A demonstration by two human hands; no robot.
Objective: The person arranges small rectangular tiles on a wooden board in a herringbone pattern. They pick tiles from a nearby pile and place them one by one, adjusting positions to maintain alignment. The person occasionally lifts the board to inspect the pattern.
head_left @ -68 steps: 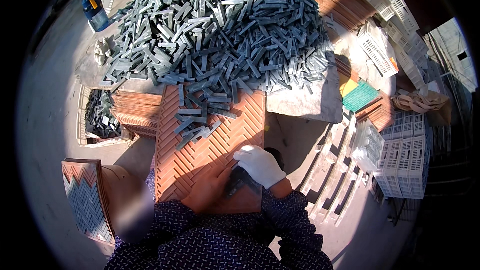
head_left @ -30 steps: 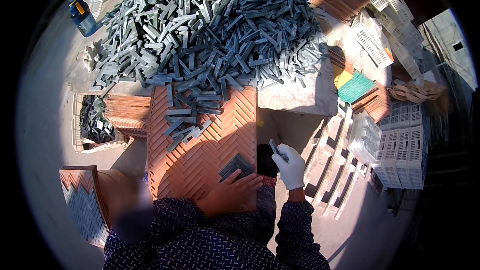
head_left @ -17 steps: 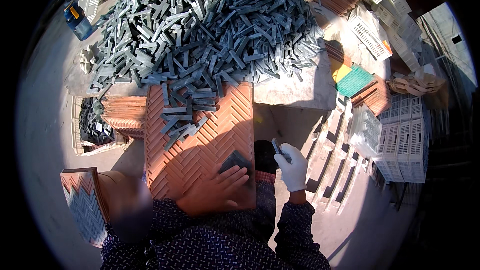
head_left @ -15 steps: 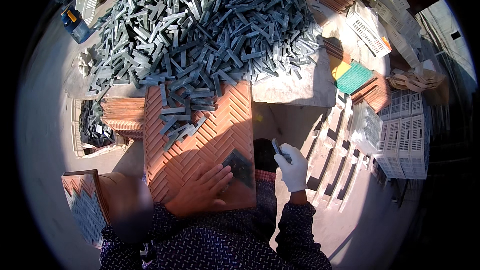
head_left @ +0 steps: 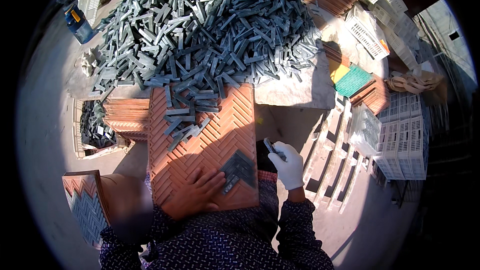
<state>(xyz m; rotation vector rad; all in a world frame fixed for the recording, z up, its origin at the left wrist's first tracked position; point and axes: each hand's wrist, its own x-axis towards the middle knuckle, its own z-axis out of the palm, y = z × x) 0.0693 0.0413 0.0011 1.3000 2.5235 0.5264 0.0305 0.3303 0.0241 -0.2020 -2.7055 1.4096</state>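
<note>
An orange tray [head_left: 232, 112] moulded in a herringbone pattern lies before me, its far end against a pile of grey stone strips [head_left: 200, 30]. Several loose strips [head_left: 187, 117] are spread over its far half. At the near right corner a patch of dark strips [head_left: 238, 166] sits in the grooves. My bare left hand [head_left: 196, 194] rests flat on the tray with fingers spread, fingertips at the left edge of that patch. Right of the tray, my white-gloved right hand [head_left: 289, 169] pinches a grey stone strip [head_left: 270, 147], its lower part hidden by the fingers.
Stacked orange trays [head_left: 127, 110] and a crate of dark pieces [head_left: 97, 130] stand at left. A strip-filled tray [head_left: 86, 210] stands near my left arm. On the right are a pale pallet [head_left: 327, 162], white crates [head_left: 402, 147] and a green sheet [head_left: 353, 81].
My left hand's fingers have drawn back left, exposing more of the dark patch. My right hand has shifted slightly left with the strip, closer to the tray. The view has moved a little.
</note>
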